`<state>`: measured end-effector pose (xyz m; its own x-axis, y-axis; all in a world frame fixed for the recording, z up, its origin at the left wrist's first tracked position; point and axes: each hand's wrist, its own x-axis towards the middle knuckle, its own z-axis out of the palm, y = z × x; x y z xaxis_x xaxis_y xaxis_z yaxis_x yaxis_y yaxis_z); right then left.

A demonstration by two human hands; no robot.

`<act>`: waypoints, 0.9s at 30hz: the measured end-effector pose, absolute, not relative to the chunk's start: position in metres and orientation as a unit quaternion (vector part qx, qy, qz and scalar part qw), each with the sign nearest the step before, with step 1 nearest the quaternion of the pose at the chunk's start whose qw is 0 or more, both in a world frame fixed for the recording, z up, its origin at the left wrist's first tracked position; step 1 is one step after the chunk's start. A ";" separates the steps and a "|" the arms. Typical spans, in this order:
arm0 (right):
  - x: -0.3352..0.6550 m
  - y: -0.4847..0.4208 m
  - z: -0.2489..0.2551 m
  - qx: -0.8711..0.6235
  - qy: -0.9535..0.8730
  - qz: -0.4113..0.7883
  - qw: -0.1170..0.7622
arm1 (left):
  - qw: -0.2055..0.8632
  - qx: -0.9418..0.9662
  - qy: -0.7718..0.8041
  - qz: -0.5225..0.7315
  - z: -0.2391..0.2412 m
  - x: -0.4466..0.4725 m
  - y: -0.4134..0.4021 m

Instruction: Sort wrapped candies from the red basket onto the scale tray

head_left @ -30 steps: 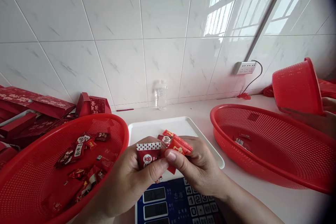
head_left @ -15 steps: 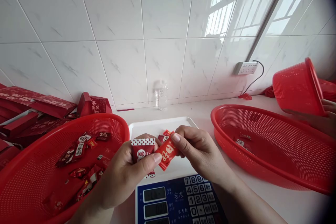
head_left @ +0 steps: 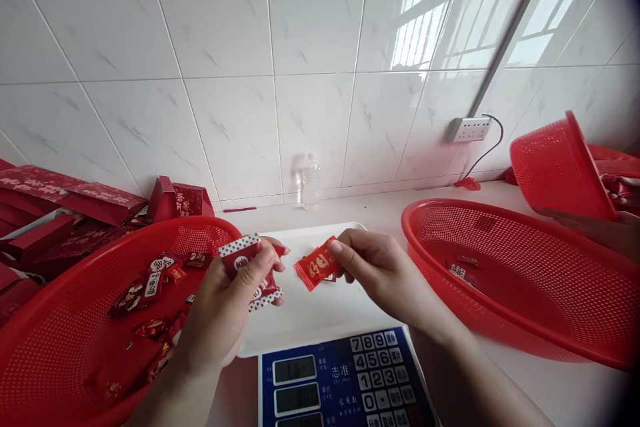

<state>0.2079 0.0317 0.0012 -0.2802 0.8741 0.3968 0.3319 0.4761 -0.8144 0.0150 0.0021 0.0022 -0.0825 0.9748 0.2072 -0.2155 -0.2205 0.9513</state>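
My left hand (head_left: 220, 307) is closed around a red candy packet with white-dotted ends (head_left: 249, 265), held over the left edge of the white scale tray (head_left: 320, 307). My right hand (head_left: 377, 273) pinches a flat red candy wrapper with gold print (head_left: 316, 265) above the same tray. The two hands are apart, a little gap between the candies. Below the tray is the blue scale keypad (head_left: 345, 380) with displays and number keys.
A wide red basket (head_left: 60, 347) with several wrapped candies lies at left, and another red basket (head_left: 525, 280) with a few candies at right. Another person's hand holds a tilted red basket (head_left: 560, 170) far right. Red boxes (head_left: 65, 203), a plastic bottle (head_left: 309, 181) and a wall socket (head_left: 467, 128) line the back.
My hands have drawn apart: the left moved left with the dotted packet, the right kept the gold-print wrapper. The tilted basket at far right shifted slightly.
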 end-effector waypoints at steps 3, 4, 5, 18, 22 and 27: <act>0.207 0.038 -0.005 -0.491 -0.793 0.190 0.307 | 0.467 0.471 0.378 0.646 0.004 0.016 0.004; 0.206 0.040 -0.007 -0.504 -0.811 0.153 0.253 | 0.469 0.473 0.373 0.646 0.004 0.015 0.004; 0.204 0.042 -0.010 -0.508 -0.826 0.127 0.208 | 0.472 0.475 0.371 0.643 0.004 0.015 0.005; 0.210 0.042 -0.008 -0.472 -0.775 0.174 0.382 | 0.488 0.633 0.380 0.465 -0.012 0.011 0.015; 0.208 0.031 -0.001 -0.370 -0.775 0.308 0.408 | 0.476 0.698 0.382 0.374 -0.020 0.013 0.020; 0.202 0.028 -0.002 -0.361 -0.780 0.349 0.372 | 0.492 0.694 0.385 0.359 -0.024 0.019 0.019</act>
<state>0.2025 0.0281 -0.0025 -0.4616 0.8239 0.3289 0.3045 0.4954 -0.8136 0.0187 0.0187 -0.0237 0.4471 0.8865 0.1195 0.1813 -0.2206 0.9584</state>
